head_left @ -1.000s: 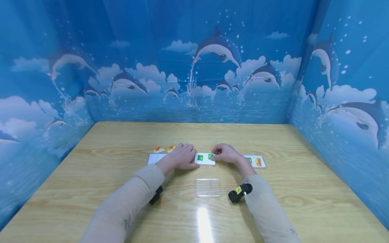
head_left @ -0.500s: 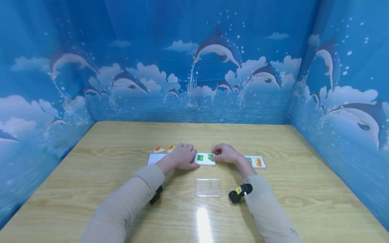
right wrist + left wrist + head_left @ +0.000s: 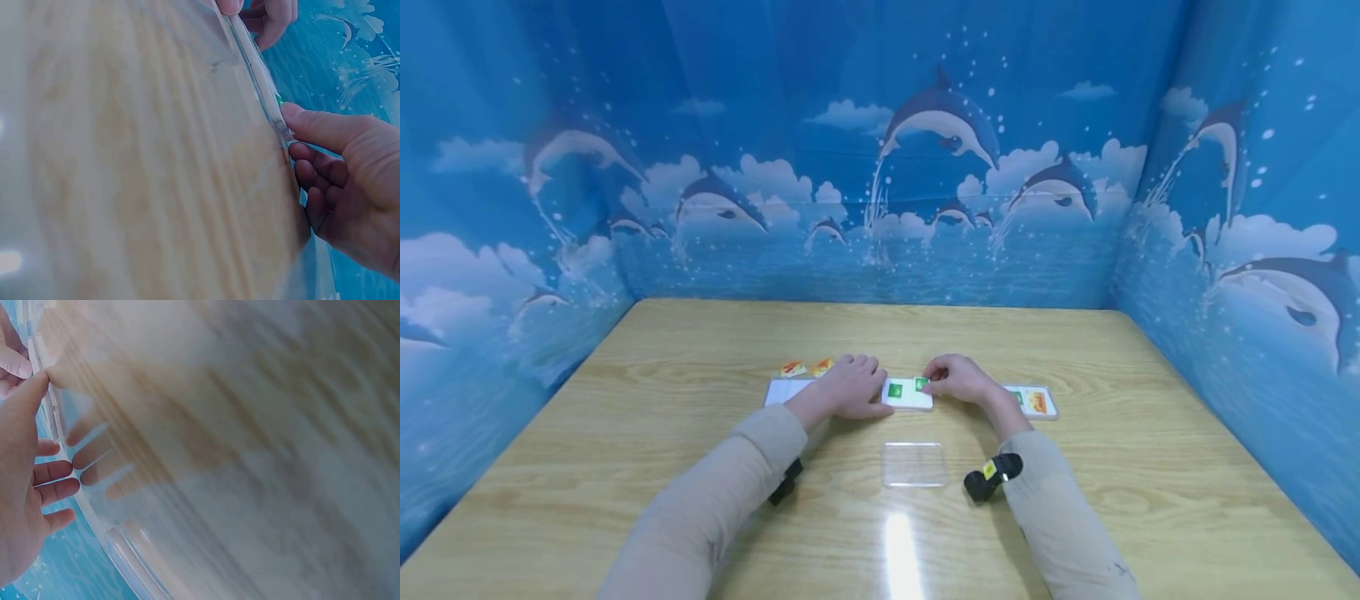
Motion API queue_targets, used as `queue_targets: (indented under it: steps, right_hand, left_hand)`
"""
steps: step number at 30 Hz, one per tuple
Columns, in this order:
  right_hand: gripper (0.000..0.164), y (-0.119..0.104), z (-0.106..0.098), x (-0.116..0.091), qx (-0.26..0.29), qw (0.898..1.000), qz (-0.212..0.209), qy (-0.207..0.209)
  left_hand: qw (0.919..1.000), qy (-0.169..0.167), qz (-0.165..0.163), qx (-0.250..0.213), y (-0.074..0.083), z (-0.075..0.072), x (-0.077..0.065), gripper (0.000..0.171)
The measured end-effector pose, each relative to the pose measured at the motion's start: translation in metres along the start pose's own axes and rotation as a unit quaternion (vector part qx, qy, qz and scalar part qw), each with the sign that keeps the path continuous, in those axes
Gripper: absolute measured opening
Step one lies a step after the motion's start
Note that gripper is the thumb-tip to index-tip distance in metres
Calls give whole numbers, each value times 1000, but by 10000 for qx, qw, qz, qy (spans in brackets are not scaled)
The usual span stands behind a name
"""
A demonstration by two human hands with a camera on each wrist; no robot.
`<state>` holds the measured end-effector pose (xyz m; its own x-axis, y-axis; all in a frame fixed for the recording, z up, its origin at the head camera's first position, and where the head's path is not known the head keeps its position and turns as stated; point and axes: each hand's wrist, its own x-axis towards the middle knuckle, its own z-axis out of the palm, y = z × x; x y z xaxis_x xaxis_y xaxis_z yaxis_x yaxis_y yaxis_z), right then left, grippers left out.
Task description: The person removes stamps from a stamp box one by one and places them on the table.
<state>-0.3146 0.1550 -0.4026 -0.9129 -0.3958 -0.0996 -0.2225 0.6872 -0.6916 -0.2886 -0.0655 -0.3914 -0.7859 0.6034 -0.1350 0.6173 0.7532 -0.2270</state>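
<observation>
In the head view a white rectangular tray (image 3: 907,402), thin with a clear rim, lies mid-table. On it sit two small green picture cards, the left card (image 3: 895,390) flat and the right card (image 3: 921,382) at the far right corner. My left hand (image 3: 850,388) holds the tray's left end, thumb at the near edge and fingers by the far side. My right hand (image 3: 961,379) pinches the right card, its thumb on top and the other fingers curled. In the right wrist view the right thumb (image 3: 325,128) hides most of that card.
A clear shallow case (image 3: 913,464) lies nearer on the wood table (image 3: 715,333). Behind the left hand sit another white tray (image 3: 786,390) and orange picture cards (image 3: 792,368). Right of the right wrist lies a tray (image 3: 1049,404) with a green and an orange card.
The right green card has shifted slightly toward the tray's far right corner, with the right thumb on it. The hands otherwise keep their places.
</observation>
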Motion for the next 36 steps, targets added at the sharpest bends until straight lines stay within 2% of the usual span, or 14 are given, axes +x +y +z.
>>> queue_targets:
  steps: [15, 22, 36]
  right_hand:
    - [12, 1, 2, 0, 67, 10000, -54, 23]
    - [4, 3, 4, 2, -81, 9994, 81, 312]
    - [10, 8, -5, 1, 165, 9994, -164, 240]
  left_hand:
    - [10000, 25, 55, -49, 2, 1, -1, 68]
    - [9999, -4, 38, -96, 1, 2, 0, 68]
    - [9998, 61, -19, -171, 0, 1, 0, 68]
